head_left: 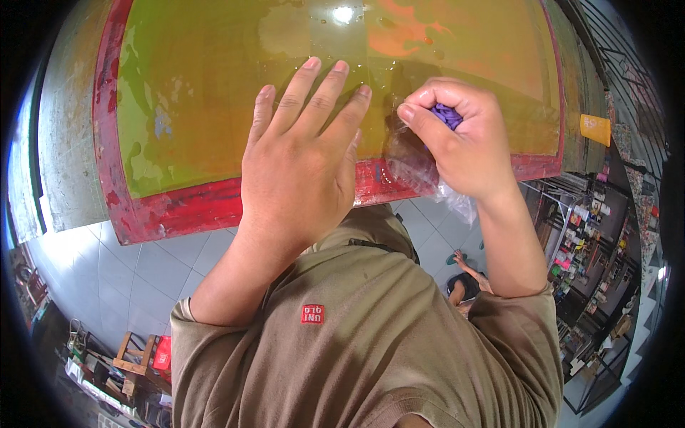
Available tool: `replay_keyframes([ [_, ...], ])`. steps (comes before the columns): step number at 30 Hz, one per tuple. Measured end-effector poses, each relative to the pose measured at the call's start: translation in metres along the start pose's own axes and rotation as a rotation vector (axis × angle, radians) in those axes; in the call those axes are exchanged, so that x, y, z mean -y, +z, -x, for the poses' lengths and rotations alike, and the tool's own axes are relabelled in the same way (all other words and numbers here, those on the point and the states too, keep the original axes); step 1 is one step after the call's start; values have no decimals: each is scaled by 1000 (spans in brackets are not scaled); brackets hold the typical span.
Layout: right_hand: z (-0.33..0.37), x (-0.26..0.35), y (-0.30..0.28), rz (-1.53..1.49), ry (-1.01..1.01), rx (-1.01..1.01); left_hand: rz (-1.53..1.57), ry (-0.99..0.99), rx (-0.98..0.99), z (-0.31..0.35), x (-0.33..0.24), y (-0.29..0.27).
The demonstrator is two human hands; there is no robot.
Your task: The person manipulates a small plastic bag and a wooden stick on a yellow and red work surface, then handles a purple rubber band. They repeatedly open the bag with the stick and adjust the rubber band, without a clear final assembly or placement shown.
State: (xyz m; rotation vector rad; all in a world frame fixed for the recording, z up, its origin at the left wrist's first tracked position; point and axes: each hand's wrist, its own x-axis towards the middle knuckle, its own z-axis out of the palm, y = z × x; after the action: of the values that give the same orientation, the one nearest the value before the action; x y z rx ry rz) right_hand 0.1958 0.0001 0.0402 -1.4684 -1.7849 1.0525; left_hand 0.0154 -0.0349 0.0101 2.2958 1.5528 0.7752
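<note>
A framed screen with wet yellow-green mesh [214, 128] and a paint-stained red frame [178, 207] lies before me. My left hand [296, 167] is open over its near middle, palm down with fingers spread; I cannot tell if the fingertips touch the mesh. To its right, my right hand [467, 139] is closed, thumb against the curled forefinger. Something purple and bunched, in cord-like folds [447, 115], shows inside the fist. A clear crumpled plastic bag [414, 162] hangs from the same hand over the red edge. Whether the purple thing sits inside the bag is hidden.
An orange patch [399, 36] and water drops mark the far mesh. A yellow tag [595, 130] sits at the right table side. Shelves with many small containers [571, 250] stand at right. A wooden stool [135, 354] is lower left. Another person's arm [467, 267] shows below right.
</note>
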Motion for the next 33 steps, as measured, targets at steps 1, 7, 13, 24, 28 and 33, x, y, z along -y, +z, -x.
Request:
replay_keyframes([
  [1,1,0,1,-2,-3,-14,0,0,0,0,0,0],
  [7,5,-2,4,-55,3,-62,-34,3,4,0,1,1],
  [13,9,-4,6,-1,-65,-105,-8,-2,2,0,1,0],
  [24,18,-5,8,-34,-76,-189,2,7,-1,-2,-2,0],
  [28,23,1,2,-23,-8,-139,-19,4,7,-4,-6,1],
  [33,26,-2,-2,-19,-16,-155,-24,16,-1,-8,-10,2],
])
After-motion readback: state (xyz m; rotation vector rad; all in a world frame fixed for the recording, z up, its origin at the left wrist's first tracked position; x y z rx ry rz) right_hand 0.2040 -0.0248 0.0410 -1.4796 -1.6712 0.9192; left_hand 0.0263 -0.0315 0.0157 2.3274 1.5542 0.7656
